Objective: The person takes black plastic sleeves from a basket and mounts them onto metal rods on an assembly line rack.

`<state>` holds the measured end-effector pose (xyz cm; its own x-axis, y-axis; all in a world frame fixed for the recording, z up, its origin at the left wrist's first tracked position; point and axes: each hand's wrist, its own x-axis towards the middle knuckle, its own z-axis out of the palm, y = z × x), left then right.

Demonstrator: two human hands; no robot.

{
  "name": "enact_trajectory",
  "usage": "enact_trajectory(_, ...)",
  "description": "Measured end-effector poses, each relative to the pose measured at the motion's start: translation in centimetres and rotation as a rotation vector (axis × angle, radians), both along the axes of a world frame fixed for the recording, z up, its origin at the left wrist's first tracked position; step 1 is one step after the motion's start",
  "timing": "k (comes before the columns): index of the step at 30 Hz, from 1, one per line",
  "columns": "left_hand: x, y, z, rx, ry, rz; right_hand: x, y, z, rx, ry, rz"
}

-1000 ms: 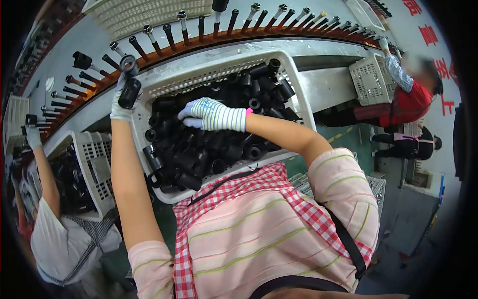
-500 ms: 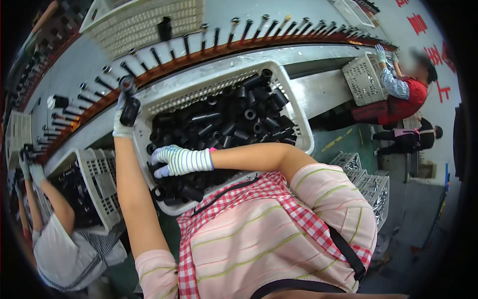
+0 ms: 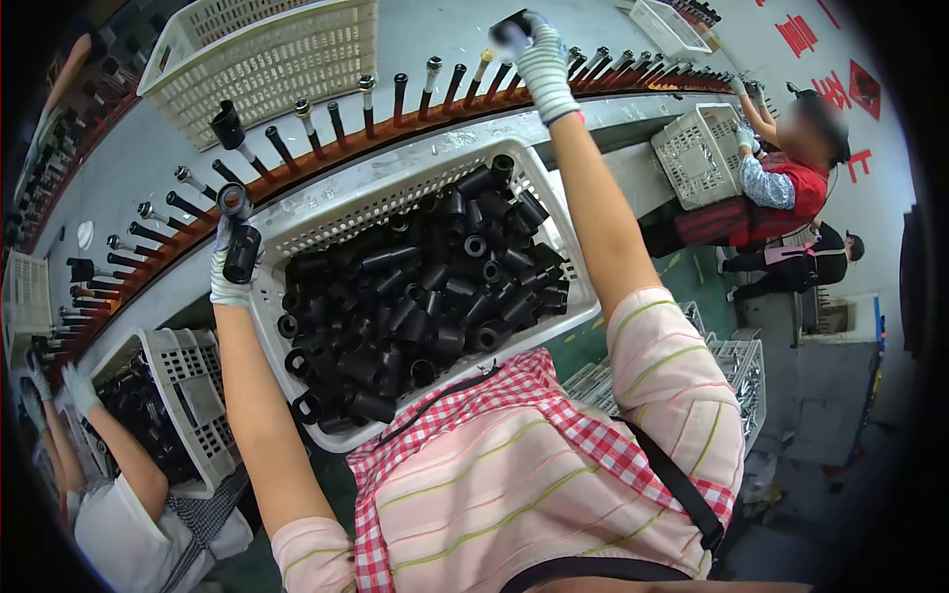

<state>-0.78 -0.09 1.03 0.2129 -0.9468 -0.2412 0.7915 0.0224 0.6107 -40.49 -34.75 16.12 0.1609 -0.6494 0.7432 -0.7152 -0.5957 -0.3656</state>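
My left hand point(image 3: 223, 269), in a striped glove, is closed around black tube fittings, at the left rim of a white crate. One fitting point(image 3: 242, 255) lies along the palm, and a second fitting point(image 3: 233, 202) shows its open ring end above the fingers. My right hand point(image 3: 544, 69), gloved alike, reaches beyond the row of upright rods point(image 3: 433, 84). Its fingers close on a black tube fitting point(image 3: 509, 28), partly blurred. Between my arms, the white crate point(image 3: 395, 183) holds many loose black fittings point(image 3: 400, 316).
The rods stand in a long brown rail point(image 3: 326, 153) along the bench. One wider black fitting point(image 3: 226, 125) sits on a rod. Behind stands a white crate point(image 3: 262, 59). Co-workers are at the left point(image 3: 148, 514) and right point(image 3: 791, 178), each near a crate.
My right hand has left the crate of fittings and moved up and away, past the rods, with a black fitting in it. My left hand keeps its fittings and has barely moved.
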Motion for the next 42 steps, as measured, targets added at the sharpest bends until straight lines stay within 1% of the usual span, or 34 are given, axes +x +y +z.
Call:
enact_trajectory(2,0.2,0.0,0.1,-0.009,-0.001,-0.018,-0.4,-1.7,0.6,0.003,0.068,-0.025)
enact_trajectory(3,0.0,0.0,0.0,-0.020,0.004,-0.041,-0.2,-1.6,0.7,0.221,0.138,-0.059)
enact_trajectory(4,-0.4,-0.1,0.3,-0.021,0.005,-0.039,0.7,-1.0,1.1,0.281,0.143,-0.060)
enact_trajectory(6,-1.0,0.0,0.9,0.065,-0.100,0.053,2.2,0.2,1.5,0.232,0.190,-0.005)
enact_trajectory(7,-0.8,0.0,0.7,0.069,-0.100,0.055,2.8,-0.7,0.3,0.171,0.198,0.045)
enact_trajectory(8,-0.6,-0.1,0.4,0.063,-0.082,0.037,3.4,-0.8,-0.3,0.197,0.153,0.082)
enact_trajectory(10,-0.5,0.0,0.5,0.067,-0.063,0.022,4.4,0.2,-0.2,0.162,0.113,0.175)
enact_trajectory(12,-0.9,0.1,1.1,0.071,-0.105,0.044,5.7,1.8,0.3,0.276,0.068,0.244)
enact_trajectory(13,-0.8,0.2,1.1,0.071,-0.104,0.044,6.4,0.6,-0.8,0.165,0.093,0.323)
enact_trajectory(14,-0.8,0.2,1.1,0.055,-0.085,0.037,7.3,-0.3,-2.4,0.219,0.048,0.397)
enact_trajectory(16,-0.7,0.3,1.0,0.041,-0.065,0.027,9.1,1.6,-2.1,0.236,0.369,0.416)
enact_trajectory(18,-0.4,0.3,0.8,0.043,-0.068,0.002,10.5,4.5,-1.1,0.202,0.426,0.461)
enact_trajectory(19,-0.3,0.1,0.6,0.041,-0.066,0.002,11.4,4.4,-1.1,0.158,0.469,0.518)
enact_trajectory(21,0.1,0.2,0.1,-0.041,-0.036,-0.063,13.3,4.9,-1.1,0.115,0.584,0.497)
enact_trajectory(22,-0.3,0.2,0.4,-0.034,-0.034,-0.061,14.1,5.1,-1.0,0.094,0.634,0.494)
enact_trajectory(23,-0.6,0.2,0.6,0.052,-0.051,0.024,14.8,5.0,-1.2,0.167,0.577,0.499)
enact_trajectory(24,-1.1,0.1,1.3,0.139,-0.071,0.107,15.2,5.4,-1.4,0.179,0.573,0.500)
enact_trajectory(26,-1.2,-0.2,1.6,0.134,-0.043,0.110,16.2,5.8,-1.5,0.115,0.593,0.543)
enact_trajectory(27,-0.6,-0.2,0.6,0.062,-0.006,0.020,16.6,6.5,-1.3,0.063,0.639,0.552)
enact_trajectory(28,0.1,-0.1,-0.8,-0.003,0.033,-0.064,16.7,7.2,-1.0,0.070,0.640,0.570)
enact_trajectory(29,1.2,-0.3,-2.7,-0.042,0.138,-0.066,16.5,8.2,-0.3,-0.034,0.664,0.542)
enact_trajectory(30,1.5,-0.5,-3.2,-0.085,0.044,-0.031,16.5,10.0,0.8,-0.153,0.677,0.515)
enact_trajectory(31,2.6,-0.4,-4.6,-0.110,-0.016,-0.045,16.2,12.7,2.4,-0.438,0.502,0.486)
enact_trajectory(32,1.9,-0.5,-3.1,-0.138,0.123,-0.120,16.9,14.0,1.1,-0.406,0.334,0.494)
enact_trajectory(34,0.5,-0.1,-1.2,-0.031,0.027,0.045,17.3,18.4,0.4,-0.142,0.372,0.754)
enact_trajectory(35,0.1,0.1,-0.6,-0.028,0.023,0.054,17.0,22.2,1.0,0.025,0.631,0.876)
enact_trajectory(36,-0.1,0.2,0.0,0.003,-0.071,0.066,17.0,25.6,1.5,0.196,0.892,0.983)
enact_trajectory(37,-0.2,0.2,0.3,0.033,-0.163,0.074,16.5,27.3,-2.5,0.166,0.627,1.298)
enact_trajectory(38,0.0,0.1,0.0,0.033,-0.161,0.073,16.5,29.1,-5.5,0.103,0.465,1.515)
enact_trajectory(39,0.4,-0.1,-0.7,-0.001,-0.125,0.044,16.2,31.2,-6.9,0.158,0.361,1.578)
enact_trajectory(41,1.2,-0.1,-2.7,-0.035,-0.090,0.012,16.1,34.2,-8.2,0.351,0.450,1.502)
enact_trajectory(42,1.6,-0.1,-4.2,-0.056,-0.160,0.037,16.2,35.2,-8.0,0.367,0.540,1.454)
